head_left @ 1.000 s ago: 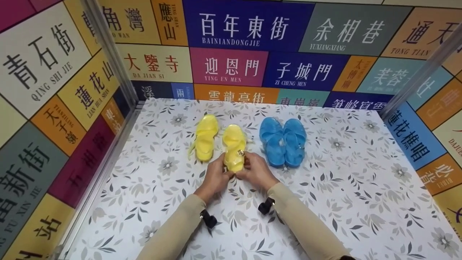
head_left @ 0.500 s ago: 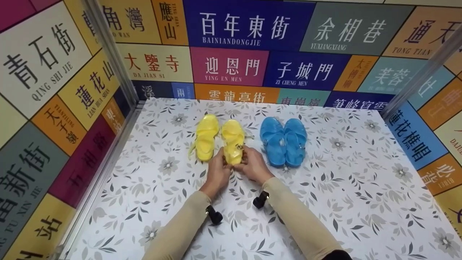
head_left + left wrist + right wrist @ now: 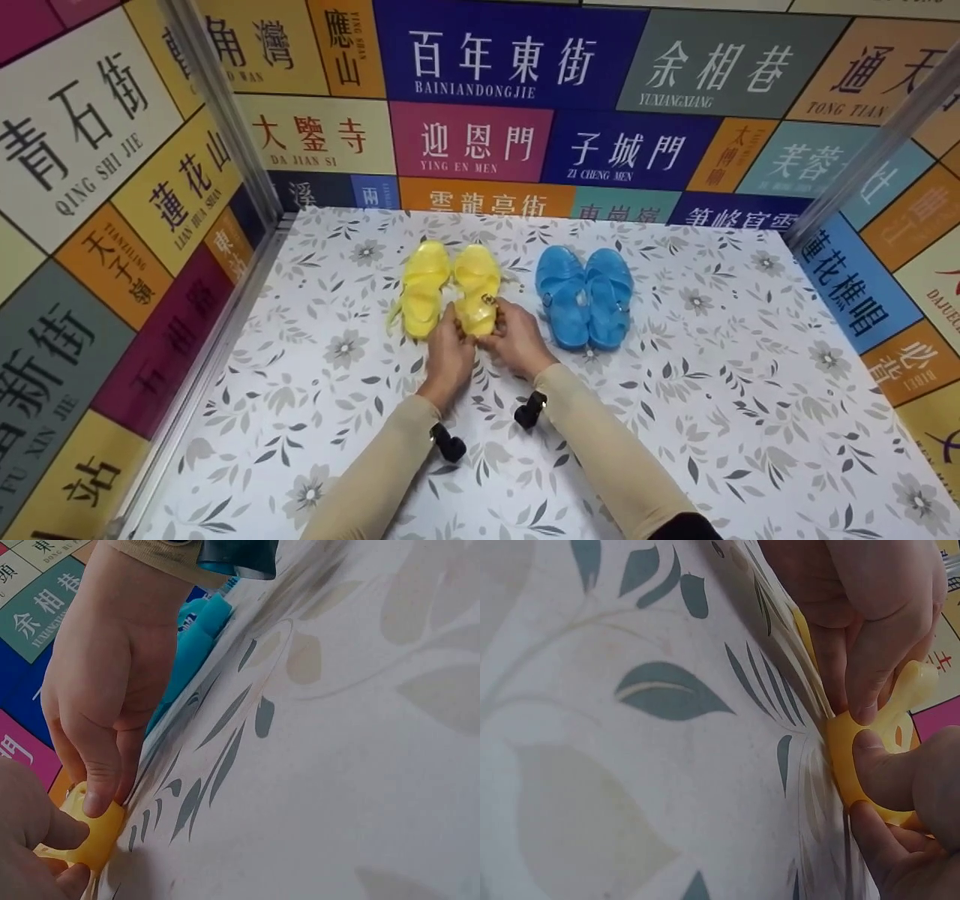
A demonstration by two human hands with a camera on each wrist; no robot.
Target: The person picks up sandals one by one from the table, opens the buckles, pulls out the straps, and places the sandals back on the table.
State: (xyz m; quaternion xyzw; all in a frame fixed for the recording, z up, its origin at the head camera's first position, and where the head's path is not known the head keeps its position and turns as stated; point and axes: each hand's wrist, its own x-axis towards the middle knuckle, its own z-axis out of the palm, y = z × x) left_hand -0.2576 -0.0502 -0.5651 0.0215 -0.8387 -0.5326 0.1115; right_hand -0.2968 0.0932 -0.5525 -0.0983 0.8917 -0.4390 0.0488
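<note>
A yellow sandal (image 3: 475,271) with a small buckle ornament on its strap lies on the patterned tabletop, its heel toward me. Both hands hold it by the heel end: my left hand (image 3: 448,358) from the left, my right hand (image 3: 521,341) from the right. In the wrist views, thumbs and fingertips pinch the yellow heel (image 3: 101,836) low against the tabletop. Just left of it, close beside, rests the matching yellow sandal (image 3: 426,281), toe also pointing away. My hands hide part of the held sandal's heel edges.
To the right stand a left blue sandal (image 3: 562,289) and a right blue sandal (image 3: 609,292), side by side. The white tabletop (image 3: 720,420) has a grey leaf print. Printed sign panels (image 3: 472,139) wall in the back and sides, with a metal rail (image 3: 217,345) along the left.
Both hands have pushed the held yellow sandal away from me and then slightly left, closing the gap to the other yellow one. The blue pair has not moved.
</note>
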